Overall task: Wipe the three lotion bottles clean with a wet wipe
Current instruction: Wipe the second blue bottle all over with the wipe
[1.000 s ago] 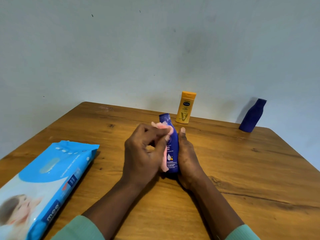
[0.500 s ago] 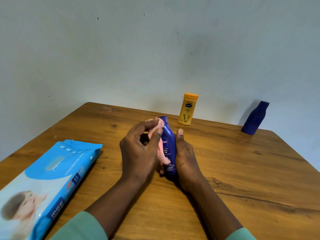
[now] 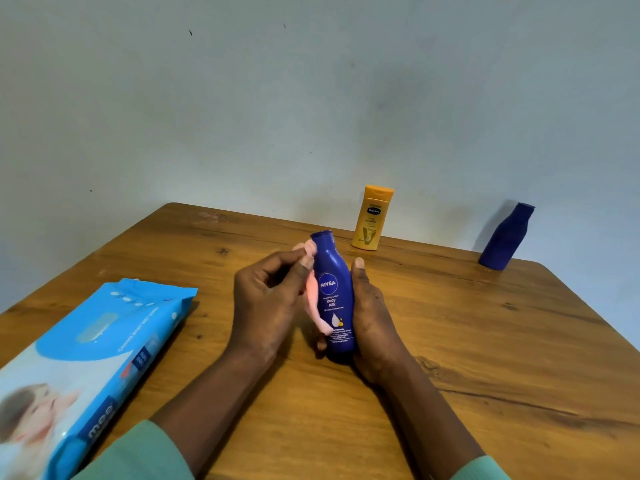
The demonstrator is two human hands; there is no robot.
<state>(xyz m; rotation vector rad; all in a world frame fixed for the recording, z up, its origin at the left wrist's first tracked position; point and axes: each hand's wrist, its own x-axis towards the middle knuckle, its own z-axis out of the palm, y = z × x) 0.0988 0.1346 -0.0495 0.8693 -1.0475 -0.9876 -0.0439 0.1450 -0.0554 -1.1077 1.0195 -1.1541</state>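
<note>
Wooden table (image 3: 485, 341) against pale blue-grey wall (image 3: 242, 116) — dim light.

Dim, even light; soft shadow behind dark blue bottle (image 3: 505, 237) (wide-angle bending edges).

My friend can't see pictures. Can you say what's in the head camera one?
A right hand holds a blue Nivea bottle while the left hand rubs it with a pink wipe. A yellow bottle and another blue bottle stand behind; a wipes pack lies left.
</note>
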